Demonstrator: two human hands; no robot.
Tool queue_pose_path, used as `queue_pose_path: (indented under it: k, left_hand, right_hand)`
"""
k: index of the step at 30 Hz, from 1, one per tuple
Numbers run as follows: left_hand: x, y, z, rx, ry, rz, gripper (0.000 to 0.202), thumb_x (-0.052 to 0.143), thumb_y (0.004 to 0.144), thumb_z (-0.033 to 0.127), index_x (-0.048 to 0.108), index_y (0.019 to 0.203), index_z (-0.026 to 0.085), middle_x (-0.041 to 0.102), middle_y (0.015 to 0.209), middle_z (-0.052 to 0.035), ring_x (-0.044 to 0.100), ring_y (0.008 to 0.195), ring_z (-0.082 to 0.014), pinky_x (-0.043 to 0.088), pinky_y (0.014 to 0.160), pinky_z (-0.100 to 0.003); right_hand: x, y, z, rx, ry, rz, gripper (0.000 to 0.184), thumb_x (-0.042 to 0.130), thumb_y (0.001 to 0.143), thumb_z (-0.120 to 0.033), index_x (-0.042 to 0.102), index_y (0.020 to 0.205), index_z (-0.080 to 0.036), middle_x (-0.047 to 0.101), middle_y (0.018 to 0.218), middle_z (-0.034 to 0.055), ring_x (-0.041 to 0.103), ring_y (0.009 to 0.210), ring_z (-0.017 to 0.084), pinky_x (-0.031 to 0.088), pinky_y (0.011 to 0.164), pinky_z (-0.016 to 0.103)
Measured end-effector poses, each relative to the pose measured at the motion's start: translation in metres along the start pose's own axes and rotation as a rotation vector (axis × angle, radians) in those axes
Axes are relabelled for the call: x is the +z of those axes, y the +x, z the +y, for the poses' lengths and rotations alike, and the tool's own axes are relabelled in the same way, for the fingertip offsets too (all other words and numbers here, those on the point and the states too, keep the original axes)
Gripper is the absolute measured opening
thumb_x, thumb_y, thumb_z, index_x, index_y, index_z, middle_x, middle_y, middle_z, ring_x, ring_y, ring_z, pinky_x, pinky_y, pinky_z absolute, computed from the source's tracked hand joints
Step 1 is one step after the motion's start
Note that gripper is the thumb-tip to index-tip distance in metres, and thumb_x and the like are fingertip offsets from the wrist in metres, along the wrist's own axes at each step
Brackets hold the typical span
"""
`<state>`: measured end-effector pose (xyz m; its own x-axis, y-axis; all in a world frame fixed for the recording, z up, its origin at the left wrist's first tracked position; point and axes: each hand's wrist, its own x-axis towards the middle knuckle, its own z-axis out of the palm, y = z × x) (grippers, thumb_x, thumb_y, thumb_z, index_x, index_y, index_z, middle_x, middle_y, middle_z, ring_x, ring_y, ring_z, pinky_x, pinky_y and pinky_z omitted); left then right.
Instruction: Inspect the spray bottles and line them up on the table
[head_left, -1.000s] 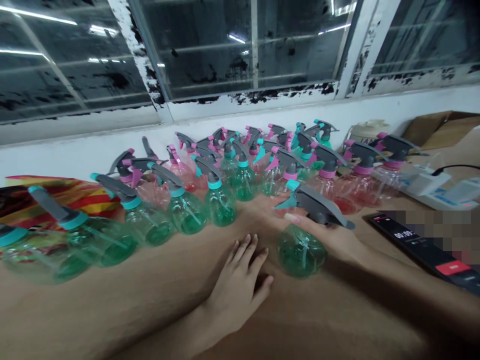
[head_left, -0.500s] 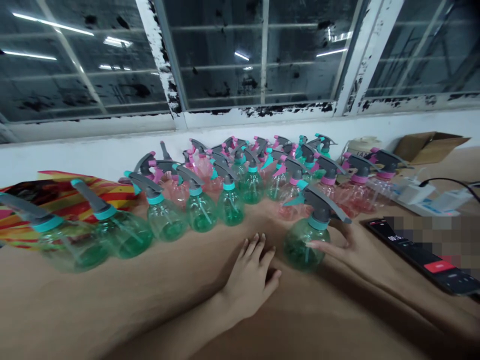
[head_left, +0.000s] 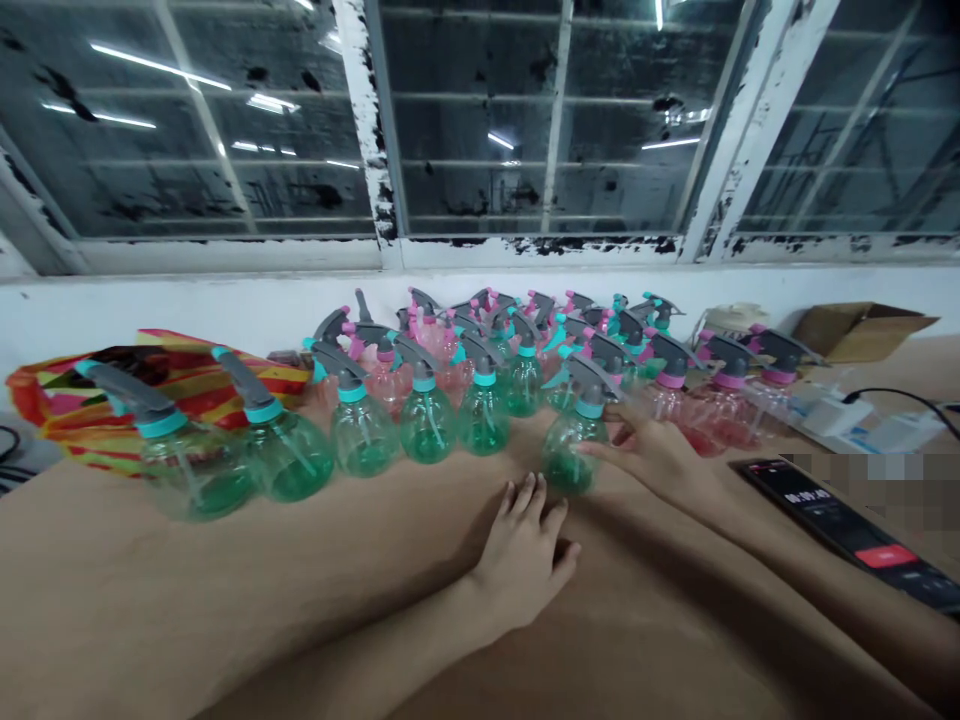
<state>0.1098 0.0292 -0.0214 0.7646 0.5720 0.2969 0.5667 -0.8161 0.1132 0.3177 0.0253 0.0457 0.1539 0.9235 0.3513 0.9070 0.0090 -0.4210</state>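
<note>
My right hand (head_left: 652, 455) grips a green spray bottle (head_left: 574, 455) by its round body; its grey trigger head and teal collar point up. Palm down on the wooden table (head_left: 360, 590), my left hand (head_left: 525, 555) rests with fingers spread, just in front of that bottle and holding nothing. To the left stands a row of green spray bottles with teal collars, the closest being a spray bottle (head_left: 484, 420). Behind are several pink spray bottles, one of them a pink-collared spray bottle (head_left: 724, 400) right of my right hand.
On the right lies a phone (head_left: 832, 520) showing a running timer. Behind it are a power strip with white plugs (head_left: 832, 400) and an open cardboard box (head_left: 862, 330). A red and yellow striped bag (head_left: 202, 385) sits at the left, before the wall and windows.
My right hand has carried the green spray bottle back and left, toward the other bottles. My left hand stays flat on the table. The view has shifted slightly.
</note>
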Motion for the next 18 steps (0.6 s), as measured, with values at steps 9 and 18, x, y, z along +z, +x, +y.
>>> queue_pose_path:
  k: [9,18]
  left_hand:
    - [0.004,-0.002,-0.001,0.005,-0.001,0.012,0.045,0.045,0.092,0.042,0.050,0.126,0.012,0.039,0.140,-0.0175,0.029,0.133,-0.0293,0.020,0.108,-0.047]
    - [-0.001,0.000,0.000,0.002,-0.008,-0.016,0.043,0.048,0.091,0.039,0.051,0.126,0.012,0.039,0.141,-0.0168,0.029,0.133,-0.0293,0.023,0.107,-0.048]
  right_hand:
    - [0.024,0.039,-0.027,0.011,-0.054,0.039,0.061,0.050,0.076,-0.065,0.056,0.116,-0.019,0.072,0.092,0.0124,0.067,0.087,0.033,0.048,0.066,0.038]
    - [0.030,0.046,-0.031,-0.002,0.004,0.044,0.070,0.046,0.077,-0.067,0.050,0.126,-0.017,0.069,0.103,0.0145,0.065,0.094,0.033,0.048,0.073,0.041]
